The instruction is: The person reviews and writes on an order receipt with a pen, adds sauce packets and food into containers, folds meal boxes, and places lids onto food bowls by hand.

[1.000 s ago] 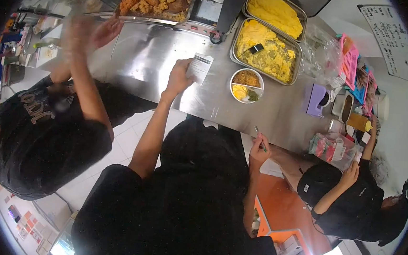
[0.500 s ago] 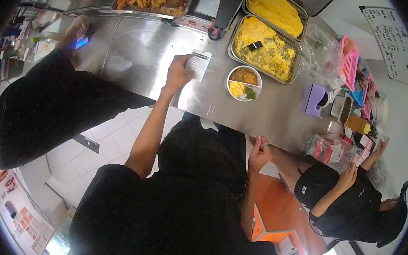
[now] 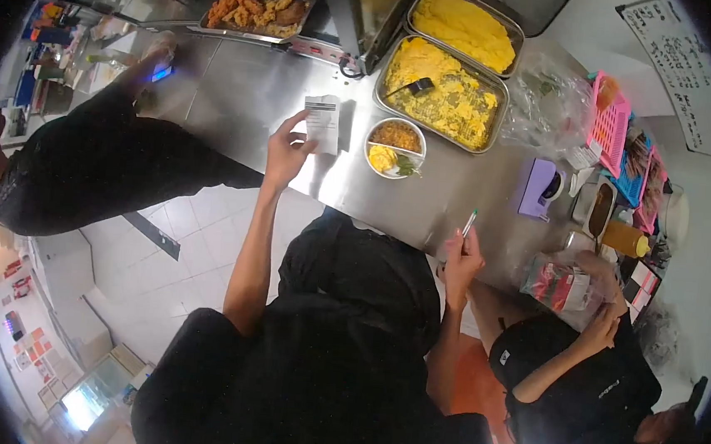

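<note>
My left hand [image 3: 287, 151] pinches the left edge of a printed paper receipt [image 3: 323, 123], which casts a shadow on the steel counter [image 3: 248, 101]. My right hand [image 3: 462, 264] is closed around a pen [image 3: 470, 223], its green end pointing up and away from me, near the counter's front edge. Between my hands, farther in, stands a round divided bowl [image 3: 369, 158]. It holds brown food in one part, and yellow egg and some green leaves in the other.
Behind the bowl sit two metal trays of yellow egg, the nearer tray [image 3: 476, 150] with a black-ended utensil. A purple tape dispenser [image 3: 533, 188] and pink basket [image 3: 609, 125] stand right. Co-workers flank me: a dark sleeve [image 3: 77, 146] left, a person [image 3: 585, 382] handling a plastic bag right.
My left hand has taken the receipt up off the counter. My right hand has risen forward with the pen, now more visible. The right-hand co-worker's hands have shifted at the bag.
</note>
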Demonstrator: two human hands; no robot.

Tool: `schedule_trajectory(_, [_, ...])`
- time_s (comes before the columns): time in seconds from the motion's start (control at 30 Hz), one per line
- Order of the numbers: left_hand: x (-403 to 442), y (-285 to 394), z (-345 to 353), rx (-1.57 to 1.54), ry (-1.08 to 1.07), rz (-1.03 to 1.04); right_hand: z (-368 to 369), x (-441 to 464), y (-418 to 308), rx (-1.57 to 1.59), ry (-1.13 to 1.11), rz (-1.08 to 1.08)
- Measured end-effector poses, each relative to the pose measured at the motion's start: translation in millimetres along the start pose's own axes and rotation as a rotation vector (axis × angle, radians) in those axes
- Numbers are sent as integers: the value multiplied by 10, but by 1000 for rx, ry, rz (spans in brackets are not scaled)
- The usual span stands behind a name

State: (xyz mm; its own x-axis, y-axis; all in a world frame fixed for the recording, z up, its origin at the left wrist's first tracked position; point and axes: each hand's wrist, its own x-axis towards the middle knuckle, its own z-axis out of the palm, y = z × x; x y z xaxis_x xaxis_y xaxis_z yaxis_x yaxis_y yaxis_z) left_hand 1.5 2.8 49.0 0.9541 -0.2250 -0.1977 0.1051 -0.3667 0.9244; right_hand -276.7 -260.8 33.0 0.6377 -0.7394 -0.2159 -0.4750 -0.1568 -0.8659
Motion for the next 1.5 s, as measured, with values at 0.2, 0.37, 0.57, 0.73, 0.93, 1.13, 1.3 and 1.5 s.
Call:
schedule_trajectory(0.2, [-614,763,556,-93,-85,91,-202,264,194,299,79,132])
schedule_trajectory(0.37, [-902,602,1791,-197,-356,54,-393,571,355,394,151,147])
schedule_trajectory(0.57, [-923,75,2954,138,-437,387,-494,1232,427,367,457,125])
schedule_trajectory(0.73, [-766,-29,2948,239,-375,429,-920,2132,154,278,625,-32])
schedule_trajectory(0.93, [-654,-392,2845,381,-465,531,-1837,4127,348,4,886,-213])
schedule_trajectory(1.13, [-564,-554,2851,513,-522,633,-2811,5524,749,-433,859,-3])
schedule_trajectory(1.3, [-562,-580,2905,565,-477,618,-3041,5893,593,-867,819,76])
schedule_trajectory(1.5, [-612,-575,2855,658,-608,468,-3373,6451,1327,-1380,702,30])
